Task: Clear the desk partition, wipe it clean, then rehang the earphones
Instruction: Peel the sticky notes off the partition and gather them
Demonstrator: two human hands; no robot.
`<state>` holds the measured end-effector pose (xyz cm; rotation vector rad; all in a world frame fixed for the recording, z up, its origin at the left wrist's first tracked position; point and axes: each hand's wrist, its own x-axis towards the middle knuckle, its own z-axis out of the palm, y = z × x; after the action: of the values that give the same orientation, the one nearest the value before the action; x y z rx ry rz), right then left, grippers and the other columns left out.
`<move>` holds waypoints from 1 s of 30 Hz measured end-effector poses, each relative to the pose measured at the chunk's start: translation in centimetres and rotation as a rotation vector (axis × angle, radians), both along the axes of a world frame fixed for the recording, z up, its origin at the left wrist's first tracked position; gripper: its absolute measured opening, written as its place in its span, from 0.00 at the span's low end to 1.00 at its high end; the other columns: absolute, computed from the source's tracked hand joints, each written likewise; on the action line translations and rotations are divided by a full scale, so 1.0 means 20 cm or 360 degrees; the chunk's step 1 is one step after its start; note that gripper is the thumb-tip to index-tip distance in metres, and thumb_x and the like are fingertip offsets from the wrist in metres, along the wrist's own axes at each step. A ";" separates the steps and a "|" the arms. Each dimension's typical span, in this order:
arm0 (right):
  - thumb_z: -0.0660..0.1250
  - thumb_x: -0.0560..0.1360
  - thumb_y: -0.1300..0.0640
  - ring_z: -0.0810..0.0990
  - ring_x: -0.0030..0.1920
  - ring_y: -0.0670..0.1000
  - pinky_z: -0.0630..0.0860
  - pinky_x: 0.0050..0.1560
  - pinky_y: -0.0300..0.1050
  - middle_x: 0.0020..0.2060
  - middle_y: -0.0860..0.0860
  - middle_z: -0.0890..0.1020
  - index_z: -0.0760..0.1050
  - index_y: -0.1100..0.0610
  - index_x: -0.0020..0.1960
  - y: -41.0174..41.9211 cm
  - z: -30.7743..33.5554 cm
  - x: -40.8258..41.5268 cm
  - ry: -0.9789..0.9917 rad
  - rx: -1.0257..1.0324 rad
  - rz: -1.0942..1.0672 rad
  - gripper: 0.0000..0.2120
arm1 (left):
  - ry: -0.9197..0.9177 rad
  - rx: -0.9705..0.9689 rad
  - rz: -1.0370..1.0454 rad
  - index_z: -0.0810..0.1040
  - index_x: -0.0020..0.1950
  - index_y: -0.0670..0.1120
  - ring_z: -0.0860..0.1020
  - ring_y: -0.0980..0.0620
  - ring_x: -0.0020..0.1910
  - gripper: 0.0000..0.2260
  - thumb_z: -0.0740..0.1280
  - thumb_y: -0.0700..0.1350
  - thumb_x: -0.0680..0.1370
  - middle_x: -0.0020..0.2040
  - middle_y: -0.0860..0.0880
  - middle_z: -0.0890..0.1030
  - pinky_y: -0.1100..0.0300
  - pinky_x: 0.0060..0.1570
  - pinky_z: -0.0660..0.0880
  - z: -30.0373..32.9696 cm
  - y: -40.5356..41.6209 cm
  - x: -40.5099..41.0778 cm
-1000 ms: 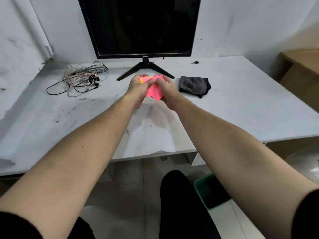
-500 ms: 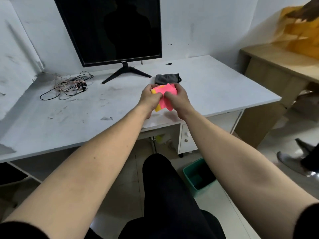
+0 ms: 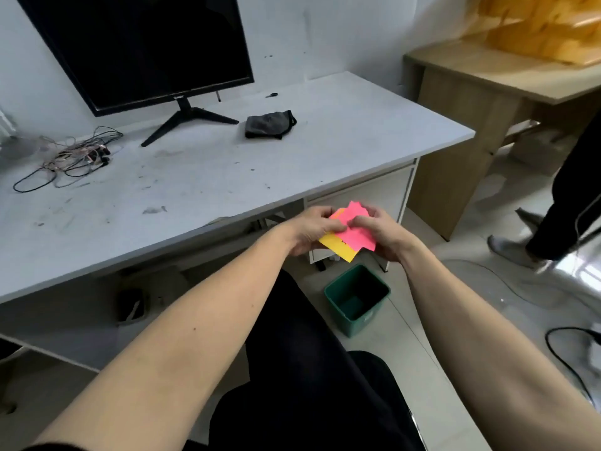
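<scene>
Both hands hold a small stack of pink and yellow sticky notes [image 3: 353, 234] in the air, off the desk's front edge and above a green bin [image 3: 356, 296] on the floor. My left hand [image 3: 309, 229] grips the stack's left side, my right hand [image 3: 380, 236] its right side. A tangle of earphones [image 3: 73, 156] lies on the white desk [image 3: 201, 177] at the far left. A folded dark grey cloth [image 3: 270, 125] rests on the desk, right of the monitor stand. The white partition wall [image 3: 325, 30] rises behind the desk.
A black monitor [image 3: 143, 47] stands at the desk's back. A white drawer unit [image 3: 364, 196] sits under the desk's right end. A wooden table [image 3: 487, 76] stands to the right, with another person's leg and shoe [image 3: 520, 252] beside it. A black cable [image 3: 566, 356] lies on the floor.
Both hands have carried the sticky notes from over the desk, back past its front edge and rightward, to above the green bin. The view has turned right and downward.
</scene>
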<state>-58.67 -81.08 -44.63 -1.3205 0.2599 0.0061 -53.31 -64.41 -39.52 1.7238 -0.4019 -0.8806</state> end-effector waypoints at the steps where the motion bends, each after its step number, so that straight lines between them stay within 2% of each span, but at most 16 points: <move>1: 0.74 0.65 0.61 0.84 0.47 0.57 0.82 0.46 0.52 0.57 0.62 0.80 0.64 0.62 0.73 -0.02 -0.07 -0.01 0.0077 0.0011 0.0034 0.38 | -0.0013 0.0107 0.0037 0.76 0.60 0.43 0.80 0.52 0.38 0.13 0.68 0.35 0.76 0.44 0.46 0.82 0.61 0.35 0.78 -0.05 -0.02 0.00; 5: 0.67 0.77 0.67 0.82 0.51 0.58 0.81 0.52 0.53 0.56 0.61 0.80 0.70 0.59 0.66 -0.05 -0.28 -0.01 0.0159 -0.0129 0.0034 0.19 | -0.0110 0.0383 0.0364 0.76 0.57 0.44 0.80 0.47 0.46 0.13 0.73 0.39 0.74 0.49 0.44 0.81 0.53 0.50 0.78 -0.31 -0.10 0.08; 7: 0.68 0.77 0.67 0.82 0.52 0.57 0.81 0.55 0.53 0.59 0.60 0.79 0.70 0.57 0.67 -0.07 -0.37 0.01 0.0198 -0.0274 -0.0081 0.20 | -0.0186 0.0436 0.0474 0.75 0.50 0.46 0.78 0.48 0.45 0.09 0.73 0.40 0.74 0.47 0.44 0.79 0.54 0.48 0.77 -0.43 -0.14 0.13; 10: 0.71 0.75 0.66 0.81 0.52 0.54 0.80 0.51 0.45 0.59 0.54 0.78 0.70 0.59 0.70 -0.12 -0.53 0.07 0.0333 -0.0416 -0.0284 0.25 | -0.0162 0.0534 0.0562 0.73 0.40 0.47 0.78 0.45 0.45 0.08 0.69 0.41 0.78 0.50 0.45 0.78 0.49 0.51 0.79 -0.61 -0.23 0.20; 12: 0.73 0.73 0.66 0.81 0.53 0.55 0.80 0.54 0.49 0.58 0.54 0.80 0.72 0.60 0.69 -0.14 -0.63 0.10 0.0439 -0.0423 -0.0353 0.25 | -0.0144 0.0643 0.0547 0.74 0.38 0.48 0.78 0.46 0.47 0.09 0.66 0.39 0.77 0.49 0.44 0.79 0.52 0.51 0.79 -0.71 -0.29 0.24; 14: 0.74 0.73 0.64 0.82 0.53 0.57 0.80 0.55 0.52 0.57 0.57 0.82 0.74 0.61 0.67 -0.17 -0.73 0.14 0.0562 -0.0404 -0.0358 0.24 | -0.0078 0.0710 0.0507 0.80 0.43 0.46 0.80 0.46 0.49 0.07 0.65 0.36 0.75 0.49 0.44 0.82 0.55 0.52 0.79 -0.84 -0.35 0.28; 15: 0.75 0.73 0.63 0.83 0.52 0.58 0.81 0.54 0.52 0.56 0.58 0.83 0.75 0.61 0.66 -0.19 -0.79 0.16 0.0611 -0.0379 -0.0353 0.23 | -0.0032 0.0724 0.0497 0.81 0.49 0.46 0.81 0.46 0.51 0.09 0.64 0.35 0.74 0.53 0.44 0.82 0.53 0.54 0.80 -0.92 -0.38 0.31; 17: 0.75 0.73 0.60 0.83 0.50 0.57 0.81 0.53 0.50 0.53 0.57 0.84 0.76 0.62 0.64 -0.21 -0.85 0.19 0.0682 -0.0348 -0.0337 0.21 | 0.0031 0.0737 0.0489 0.80 0.60 0.43 0.80 0.45 0.56 0.16 0.64 0.34 0.74 0.58 0.44 0.80 0.50 0.56 0.80 -1.00 -0.43 0.32; 18: 0.75 0.73 0.59 0.84 0.50 0.56 0.81 0.54 0.51 0.52 0.57 0.84 0.77 0.63 0.63 -0.23 -0.90 0.22 0.0720 -0.0343 -0.0329 0.20 | 0.0044 0.0744 0.0471 0.79 0.62 0.42 0.79 0.44 0.57 0.16 0.64 0.33 0.75 0.57 0.44 0.79 0.49 0.57 0.80 -1.04 -0.46 0.33; 20: 0.76 0.71 0.57 0.84 0.51 0.58 0.81 0.56 0.58 0.51 0.58 0.84 0.79 0.62 0.59 -0.26 -0.97 0.27 0.0785 -0.0350 -0.0313 0.20 | 0.0072 0.0766 0.0451 0.78 0.62 0.40 0.78 0.44 0.55 0.15 0.64 0.33 0.76 0.51 0.44 0.77 0.49 0.57 0.79 -1.09 -0.52 0.36; 22: 0.76 0.69 0.56 0.84 0.52 0.61 0.80 0.56 0.62 0.51 0.60 0.84 0.79 0.63 0.58 -0.28 -1.07 0.31 0.0849 -0.0347 -0.0299 0.20 | 0.0054 0.0817 0.0415 0.79 0.59 0.39 0.79 0.43 0.53 0.13 0.63 0.34 0.77 0.50 0.40 0.79 0.51 0.52 0.79 -1.12 -0.56 0.38; 23: 0.75 0.69 0.58 0.84 0.51 0.60 0.81 0.55 0.61 0.51 0.61 0.84 0.79 0.64 0.57 -0.29 -1.12 0.33 0.0884 -0.0355 -0.0303 0.19 | 0.0049 0.0863 0.0355 0.80 0.57 0.38 0.80 0.41 0.55 0.12 0.63 0.35 0.76 0.52 0.37 0.81 0.49 0.48 0.77 -1.15 -0.59 0.40; 24: 0.75 0.71 0.59 0.84 0.50 0.59 0.81 0.55 0.59 0.51 0.61 0.84 0.79 0.64 0.57 -0.30 -1.16 0.35 0.0915 -0.0376 -0.0315 0.17 | 0.0045 0.0906 0.0291 0.79 0.57 0.37 0.80 0.39 0.57 0.11 0.62 0.35 0.76 0.56 0.34 0.81 0.46 0.49 0.78 -1.17 -0.62 0.42; 26: 0.74 0.71 0.57 0.84 0.47 0.57 0.82 0.51 0.55 0.49 0.59 0.85 0.81 0.61 0.55 -0.30 -1.20 0.37 0.0997 -0.0418 -0.0347 0.14 | 0.0086 0.0986 0.0164 0.79 0.60 0.39 0.78 0.39 0.60 0.14 0.61 0.37 0.76 0.60 0.35 0.79 0.46 0.56 0.77 -1.25 -0.66 0.45; 29: 0.70 0.74 0.57 0.81 0.45 0.56 0.78 0.44 0.47 0.44 0.55 0.82 0.79 0.59 0.54 -0.30 -1.25 0.39 0.1152 -0.0604 -0.0227 0.10 | 0.0112 0.1090 0.0003 0.79 0.60 0.41 0.80 0.41 0.58 0.14 0.62 0.39 0.76 0.58 0.37 0.81 0.50 0.56 0.77 -1.33 -0.69 0.49; 30: 0.68 0.75 0.57 0.80 0.47 0.56 0.77 0.45 0.46 0.45 0.55 0.82 0.78 0.59 0.56 -0.31 -1.27 0.40 0.1212 -0.0686 -0.0190 0.11 | 0.0136 0.1124 -0.0030 0.78 0.60 0.40 0.80 0.41 0.57 0.14 0.63 0.39 0.76 0.57 0.37 0.81 0.50 0.56 0.77 -1.38 -0.70 0.51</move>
<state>-50.63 -87.29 -70.09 -1.6866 1.0310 0.3758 -43.18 -78.43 -67.04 2.3089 -0.0382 -1.1952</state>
